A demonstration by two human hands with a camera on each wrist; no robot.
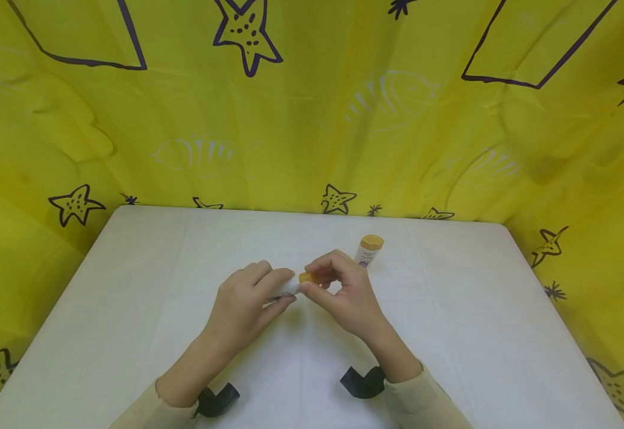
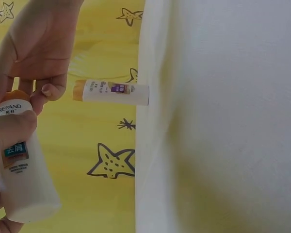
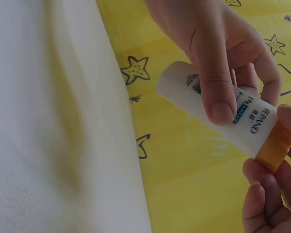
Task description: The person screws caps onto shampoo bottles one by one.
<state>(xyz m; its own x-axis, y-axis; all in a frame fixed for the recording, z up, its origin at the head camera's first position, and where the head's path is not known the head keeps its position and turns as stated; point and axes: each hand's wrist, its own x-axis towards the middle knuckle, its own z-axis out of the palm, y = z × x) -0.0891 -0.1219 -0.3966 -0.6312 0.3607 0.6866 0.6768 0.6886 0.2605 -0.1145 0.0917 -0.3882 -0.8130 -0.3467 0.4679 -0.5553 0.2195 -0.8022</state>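
My left hand (image 1: 243,302) grips a white shampoo bottle (image 3: 256,120) round its body, thumb across the label. The bottle is tilted and held above the table. At its orange cap (image 3: 274,146), the fingertips and thumb of my right hand (image 1: 348,293) pinch from both sides. The cap sits on the bottle in the right wrist view. In the left wrist view, the label on the held bottle reads REPAND. A second white bottle (image 2: 115,92) with an orange cap and purple label stands upright on the table, just beyond my right hand.
A white-covered table (image 1: 130,310) spreads under both hands. Behind and beside it hangs a yellow curtain (image 1: 301,125) printed with stars and fish. Black wrist mounts (image 1: 362,382) show at both sleeves.
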